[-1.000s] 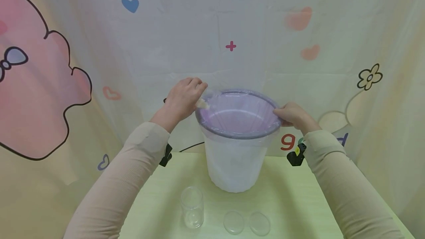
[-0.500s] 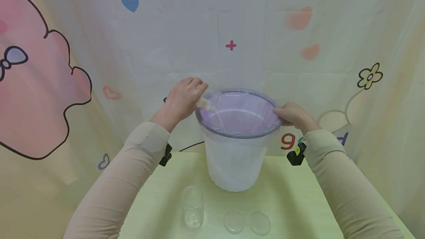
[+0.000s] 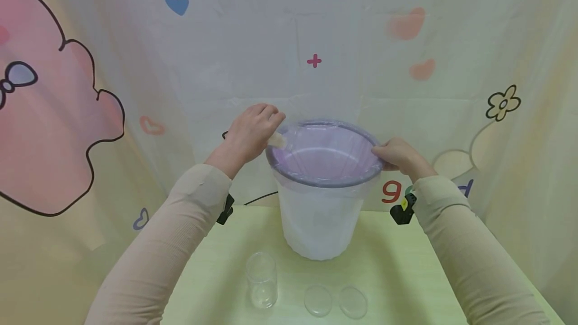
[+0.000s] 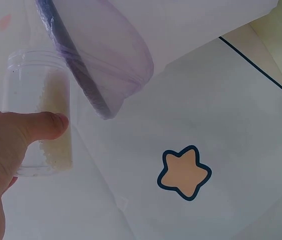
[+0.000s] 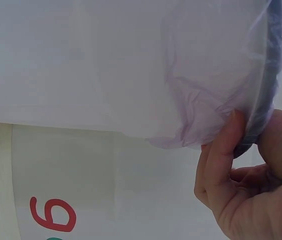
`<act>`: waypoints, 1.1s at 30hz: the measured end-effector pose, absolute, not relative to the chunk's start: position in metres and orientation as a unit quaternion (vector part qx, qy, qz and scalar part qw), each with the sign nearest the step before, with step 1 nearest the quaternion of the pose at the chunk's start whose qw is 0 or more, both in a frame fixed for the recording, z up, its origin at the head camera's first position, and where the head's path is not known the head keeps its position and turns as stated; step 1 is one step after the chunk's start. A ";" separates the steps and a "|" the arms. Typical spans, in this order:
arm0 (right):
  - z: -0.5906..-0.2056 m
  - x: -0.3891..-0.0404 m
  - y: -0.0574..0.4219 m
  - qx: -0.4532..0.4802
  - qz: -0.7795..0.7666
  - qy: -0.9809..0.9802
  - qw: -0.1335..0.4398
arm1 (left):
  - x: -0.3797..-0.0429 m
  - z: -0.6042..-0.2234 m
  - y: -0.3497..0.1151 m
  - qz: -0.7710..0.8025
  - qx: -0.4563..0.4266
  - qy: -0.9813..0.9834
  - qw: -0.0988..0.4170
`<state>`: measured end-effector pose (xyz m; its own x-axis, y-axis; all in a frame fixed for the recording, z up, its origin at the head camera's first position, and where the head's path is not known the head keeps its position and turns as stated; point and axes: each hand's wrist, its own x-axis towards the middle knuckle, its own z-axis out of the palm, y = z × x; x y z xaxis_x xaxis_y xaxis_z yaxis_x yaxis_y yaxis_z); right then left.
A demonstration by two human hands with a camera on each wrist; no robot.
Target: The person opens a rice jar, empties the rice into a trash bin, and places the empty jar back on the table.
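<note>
My left hand (image 3: 254,132) grips a clear jar (image 4: 26,90) tipped sideways at the left rim of a white bin. Pale grains (image 4: 56,120), perhaps rice, lie along the jar's lower side; in the head view its mouth leans over the bin. The white bin (image 3: 321,222) stands upright on the table, with a dark grey rim ring (image 3: 325,182). A thin purple bag (image 3: 327,159) lines it and folds over that ring. At the right side, my right hand (image 3: 399,157) pinches ring and bag between thumb and fingers. The bin's bottom inside is hidden.
A second clear jar (image 3: 262,281) stands on the pale green table (image 3: 397,265), in front of the bin and to its left. Two clear round lids (image 3: 318,301) lie flat beside it. Behind the table hangs a printed curtain (image 3: 253,54).
Inside the tipped jar the pale grains slid toward the mouth, then show a little shorter now. Both hands and the bin stay almost where they were.
</note>
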<state>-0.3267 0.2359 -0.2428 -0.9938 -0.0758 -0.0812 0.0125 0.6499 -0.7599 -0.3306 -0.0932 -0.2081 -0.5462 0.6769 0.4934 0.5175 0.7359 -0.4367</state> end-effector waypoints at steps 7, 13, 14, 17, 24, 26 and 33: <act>-0.243 -0.328 0.237 -0.019 -0.414 0.908 0.053 | -0.330 -0.208 -0.092 0.123 -0.348 -0.868 0.334; -0.243 -0.326 0.236 -0.023 -0.422 0.905 0.054 | -0.329 -0.208 -0.093 0.124 -0.345 -0.872 0.323; -0.243 -0.326 0.236 -0.023 -0.422 0.905 0.053 | -0.329 -0.208 -0.093 0.125 -0.345 -0.873 0.322; -0.243 -0.327 0.236 -0.022 -0.422 0.905 0.051 | -0.329 -0.208 -0.093 0.128 -0.343 -0.873 0.321; -0.244 -0.328 0.236 -0.021 -0.418 0.907 0.050 | -0.329 -0.207 -0.091 0.132 -0.347 -0.869 0.326; -0.243 -0.328 0.236 -0.019 -0.418 0.907 0.051 | -0.329 -0.207 -0.091 0.134 -0.350 -0.867 0.329; -0.243 -0.329 0.236 -0.017 -0.423 0.905 0.053 | -0.328 -0.206 -0.091 0.143 -0.355 -0.859 0.340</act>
<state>-0.3285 0.2364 -0.2430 -0.9938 -0.0754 -0.0816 0.0142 0.6424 -0.7662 -0.3279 -0.0906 -0.2062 -0.5171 0.7064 0.4834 0.5121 0.7078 -0.4866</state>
